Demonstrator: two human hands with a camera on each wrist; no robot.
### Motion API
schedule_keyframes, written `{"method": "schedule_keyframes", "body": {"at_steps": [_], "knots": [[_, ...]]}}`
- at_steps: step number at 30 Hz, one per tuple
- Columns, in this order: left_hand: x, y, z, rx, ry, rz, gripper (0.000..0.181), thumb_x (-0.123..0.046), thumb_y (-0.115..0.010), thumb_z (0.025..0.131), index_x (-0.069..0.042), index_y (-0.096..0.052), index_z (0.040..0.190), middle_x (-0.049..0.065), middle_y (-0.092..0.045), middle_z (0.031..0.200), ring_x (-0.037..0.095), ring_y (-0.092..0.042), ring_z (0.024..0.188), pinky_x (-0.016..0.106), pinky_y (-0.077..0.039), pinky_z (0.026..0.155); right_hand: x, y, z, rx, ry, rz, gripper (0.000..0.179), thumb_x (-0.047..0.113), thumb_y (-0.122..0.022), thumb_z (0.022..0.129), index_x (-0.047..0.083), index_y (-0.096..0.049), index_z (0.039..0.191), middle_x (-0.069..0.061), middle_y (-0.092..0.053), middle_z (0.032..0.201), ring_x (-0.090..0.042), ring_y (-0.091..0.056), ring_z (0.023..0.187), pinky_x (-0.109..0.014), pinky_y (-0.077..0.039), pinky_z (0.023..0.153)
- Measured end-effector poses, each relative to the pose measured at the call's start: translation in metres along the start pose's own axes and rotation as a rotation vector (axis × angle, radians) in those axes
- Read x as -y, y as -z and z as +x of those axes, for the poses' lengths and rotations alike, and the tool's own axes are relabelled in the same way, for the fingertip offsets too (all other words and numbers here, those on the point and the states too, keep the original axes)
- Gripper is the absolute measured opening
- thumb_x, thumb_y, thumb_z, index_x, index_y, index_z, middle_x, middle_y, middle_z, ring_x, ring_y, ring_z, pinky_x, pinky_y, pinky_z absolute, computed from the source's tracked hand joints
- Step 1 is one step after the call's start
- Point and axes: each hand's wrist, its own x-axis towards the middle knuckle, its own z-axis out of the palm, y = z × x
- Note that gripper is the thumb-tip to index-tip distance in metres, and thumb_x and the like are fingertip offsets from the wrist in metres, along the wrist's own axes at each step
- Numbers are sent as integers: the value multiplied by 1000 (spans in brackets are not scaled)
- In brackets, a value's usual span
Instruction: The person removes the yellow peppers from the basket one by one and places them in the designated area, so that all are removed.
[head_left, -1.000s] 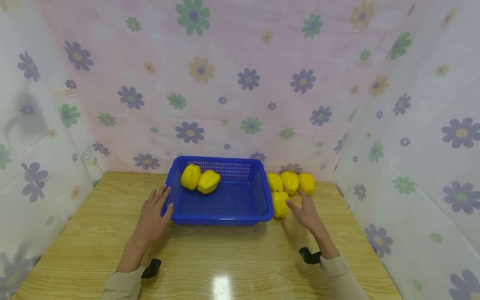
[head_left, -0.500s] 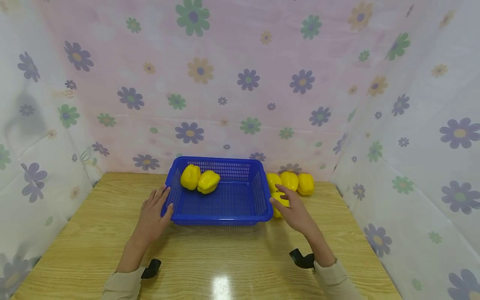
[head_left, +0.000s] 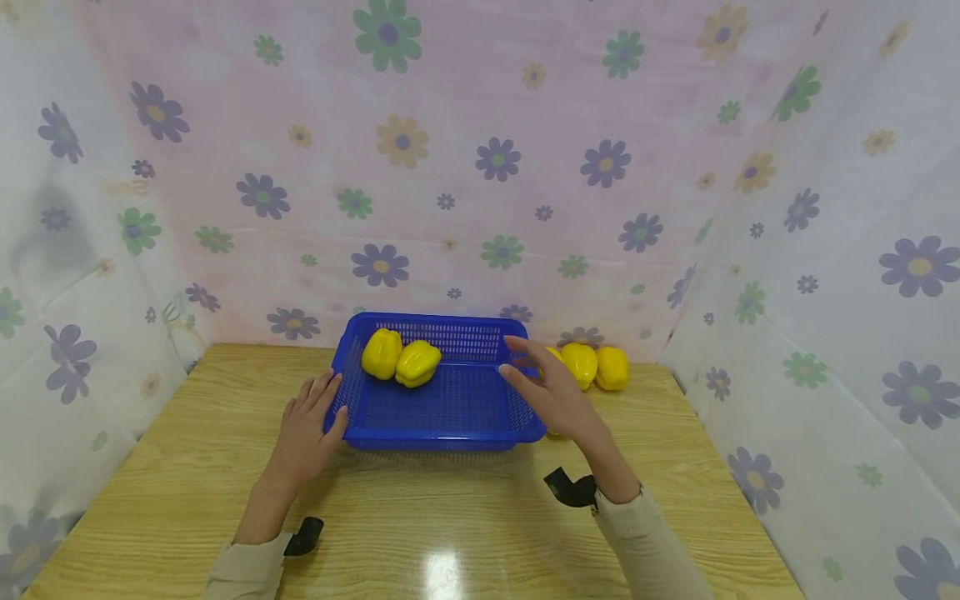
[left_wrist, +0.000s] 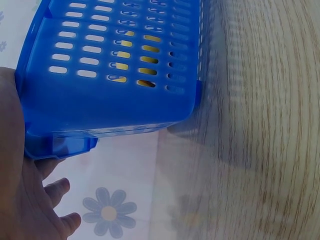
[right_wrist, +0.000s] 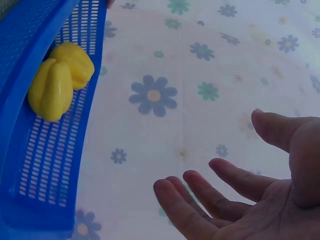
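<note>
A blue plastic basket (head_left: pixel 435 436) stands on the table with two yellow bell peppers (head_left: pixel 382 353) lying in its back left part. My left hand (head_left: pixel 302 437) rests on the basket's left rim, fingers and thumb spread along it. In the left wrist view, loosely bent fingers (left_wrist: pixel 57 192) show past the basket's lip. Over the basket's right end hovers my right hand (head_left: pixel 558 398), holding nothing, its thumb and fingers apart. More yellow bell peppers (head_left: pixel 580 365) lie on the table right of the basket; that hand partly hides some of them.
The wooden table (head_left: pixel 420 517) extends in front of the basket and to both sides. Flowered cloth (head_left: pixel 450 208) hangs behind and along both sides. A black curved piece (head_left: pixel 570 487) sits at each wrist.
My right hand has moved left and away from the peppers on the table, over the basket's right rim, without any pepper. The left hand and the basket have stayed put.
</note>
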Motion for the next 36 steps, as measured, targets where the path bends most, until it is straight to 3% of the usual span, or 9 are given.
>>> {"method": "schedule_keyframes", "body": {"at_steps": [5, 16, 25, 36], "knots": [[0, 0, 0, 5, 3, -8, 59, -22, -50, 106, -1, -33, 158, 23, -26, 165, 53, -16, 151, 76, -12, 115, -7, -15, 33, 44, -2, 49, 48, 29, -55, 106, 8, -51, 149, -15, -54, 148, -36, -56, 130, -55, -48, 106], [-1, 1, -1, 3, 11, -22, 60, -23, -49, 106, 0, -33, 158, 24, -26, 165, 53, -16, 151, 76, -12, 114, -54, -54, 97, 109, -131, 65, 52, 33, -50, 108, 2, -49, 150, -17, -53, 148, -34, -59, 127, -45, -54, 101], [2, -2, 1, -9, 3, -24, 59, -24, -50, 106, -1, -34, 158, 23, -27, 165, 52, -16, 151, 77, -13, 114, -68, -68, 128, 178, -282, 108, 57, 35, -48, 108, -3, -45, 150, -23, -50, 150, -42, -52, 132, -52, -46, 109], [0, -1, 0, -5, 8, -41, 59, -22, -51, 105, 0, -34, 157, 24, -27, 165, 53, -15, 151, 77, -13, 114, -83, -99, 147, 324, -451, 28, 57, 36, -49, 107, -7, -52, 144, -25, -55, 144, -41, -56, 130, -51, -51, 105]]}}
